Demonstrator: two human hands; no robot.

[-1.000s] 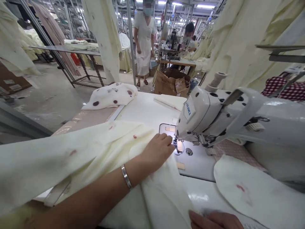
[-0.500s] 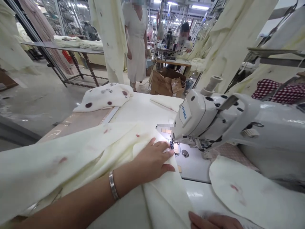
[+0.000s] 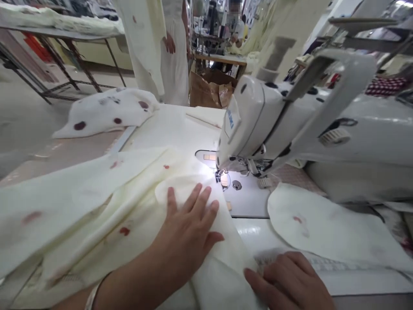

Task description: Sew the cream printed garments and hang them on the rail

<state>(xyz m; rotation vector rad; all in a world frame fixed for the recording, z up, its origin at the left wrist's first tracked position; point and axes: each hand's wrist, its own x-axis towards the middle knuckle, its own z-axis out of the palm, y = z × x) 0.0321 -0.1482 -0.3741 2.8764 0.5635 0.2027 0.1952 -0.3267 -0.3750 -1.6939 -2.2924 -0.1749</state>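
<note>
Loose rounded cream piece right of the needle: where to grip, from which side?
Judging by its pose, take the rounded piece at its curved left edge, coming from the left near the right hand. It lies flat, so a pinch there lifts it; its far side tucks under the machine.

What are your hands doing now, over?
Left hand flat on cream cloth. Right hand at its edge. Sewing machine just ahead, needle path clear.

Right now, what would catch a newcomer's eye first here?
The white sewing machine fills the right half, its lamp lighting the needle area. The left hand lies flat on cream fabric with red spots, just left of the needle, and the right hand rests at the bottom edge.
</note>
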